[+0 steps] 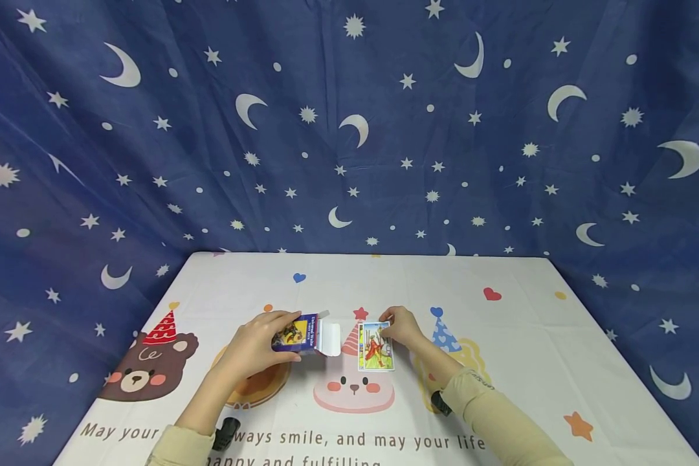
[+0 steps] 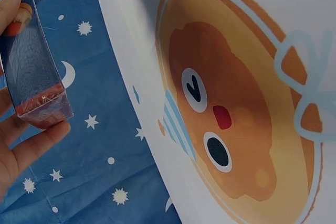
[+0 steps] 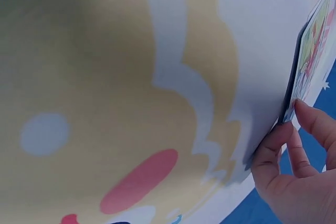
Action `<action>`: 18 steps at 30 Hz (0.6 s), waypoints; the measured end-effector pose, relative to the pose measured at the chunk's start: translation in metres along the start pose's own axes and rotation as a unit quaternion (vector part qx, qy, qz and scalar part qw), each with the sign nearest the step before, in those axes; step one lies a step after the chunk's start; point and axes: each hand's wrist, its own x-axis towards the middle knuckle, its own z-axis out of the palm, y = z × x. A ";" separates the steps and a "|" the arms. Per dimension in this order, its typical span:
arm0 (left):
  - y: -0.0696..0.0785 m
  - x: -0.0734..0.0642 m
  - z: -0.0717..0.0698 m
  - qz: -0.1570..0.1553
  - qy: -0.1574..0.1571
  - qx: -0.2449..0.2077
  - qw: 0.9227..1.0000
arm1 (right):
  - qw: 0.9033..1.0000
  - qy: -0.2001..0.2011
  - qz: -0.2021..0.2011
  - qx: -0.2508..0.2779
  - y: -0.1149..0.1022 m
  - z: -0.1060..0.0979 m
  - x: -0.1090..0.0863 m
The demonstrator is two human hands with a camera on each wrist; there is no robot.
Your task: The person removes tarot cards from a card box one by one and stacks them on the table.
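Cards [image 1: 376, 347]: found just right of the box [image 1: 296, 333], near its open white flap [image 1: 329, 340]. Seen pinched in the right hand [image 1: 404, 328] at the edge away from the box, picture side up. Box: noted gripped in the left hand [image 1: 257, 343], flap end turned toward the cards. Observed beneath the box: white cloth [image 1: 524, 340]. Recorded behind the box: blue curtain [image 1: 384, 152], patterned with moons and stars.

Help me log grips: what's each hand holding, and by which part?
The left hand grips the box around its body, behind the open flap; the right hand pinches the cards near their far right corner.
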 end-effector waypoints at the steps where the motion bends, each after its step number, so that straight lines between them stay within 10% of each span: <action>1: 0.000 0.000 0.000 0.000 0.000 0.000 1.000 | 1.000 0.000 0.000 0.000 0.000 0.000 0.000; 18: 0.000 0.001 0.001 0.004 0.005 -0.003 1.000 | 1.000 0.002 0.000 -0.014 -0.002 0.001 0.000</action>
